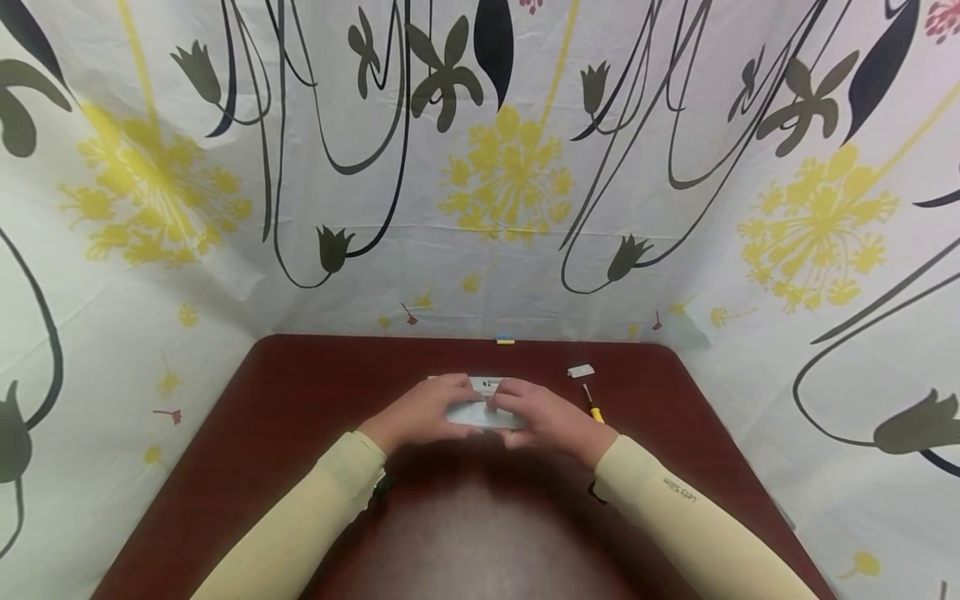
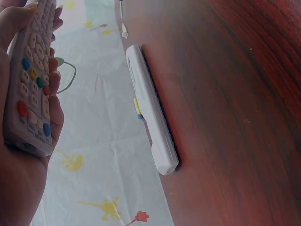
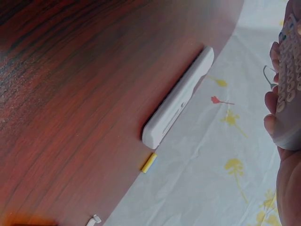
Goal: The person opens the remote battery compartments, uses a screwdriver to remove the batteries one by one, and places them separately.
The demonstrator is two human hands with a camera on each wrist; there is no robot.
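Plainly, both hands have hold of one remote (image 2: 29, 80) above the middle of the desk (image 1: 300, 400); the left hand (image 1: 420, 412) cups it from below with fingers curled up its far edge, and the right hand (image 1: 543, 417) has its fingers wrapped round the other end, so neither hand is slack or empty; the coloured buttons face the left palm side in the left wrist view.

The likeliest slip, as I judge it, is the remote turning or dropping out of the grip, since it is held only by its ends; it would land on the hard desk, or on the second white piece (image 2: 153, 113) lying flat just beyond the hands, long and narrow, possibly another remote or a cover, I cannot tell which. A sweep of a sleeve (image 1: 315, 508) could also push that piece, or the small loose things, off the far edge; the screwdriver (image 1: 592, 407) with its yellow handle lies near the right hand, a small white bit (image 1: 581, 370) sits beyond it, and a little yellow and blue object (image 1: 505, 340), perhaps a battery, rests at the desk's back edge.

The desk is dark red-brown wood grain with rounded corners; a white cloth (image 1: 495, 167) printed with yellow flowers and dark stems hangs close on three sides.
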